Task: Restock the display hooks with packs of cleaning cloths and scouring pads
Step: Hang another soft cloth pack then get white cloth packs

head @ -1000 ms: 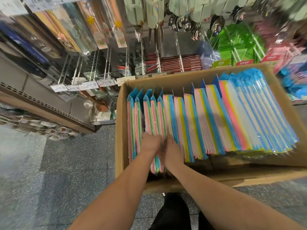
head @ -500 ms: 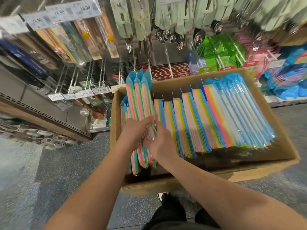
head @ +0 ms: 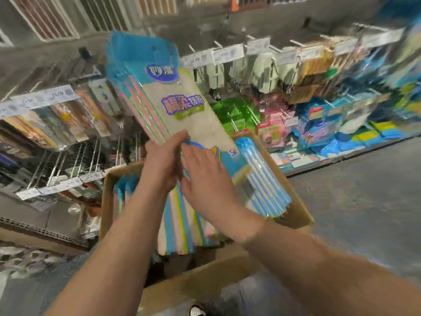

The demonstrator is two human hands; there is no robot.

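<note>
A bundle of cleaning cloth packs (head: pixel 173 92), blue-topped with pastel stripes, is held up above the cardboard box (head: pixel 205 277), its printed front facing me. My left hand (head: pixel 163 163) grips the bundle's lower left edge. My right hand (head: pixel 205 176) lies with straight fingers against the lower front of the bundle. Many more cloth packs (head: pixel 264 179) stand on edge in the box. The image is blurred by motion.
Display hooks with price tags (head: pixel 227 53) run across the wall behind, hung with cutlery, brushes and coloured packs. Green packs (head: pixel 234 112) and blue cloth packs (head: pixel 341 133) fill the lower right shelf. Hooks (head: pixel 68 169) with utensils stand at left. Speckled floor lies at right.
Both hands lifted a bundle of cloth packs out of the box's left end and raised it towards the hooks. The view tilted up and swung right.
</note>
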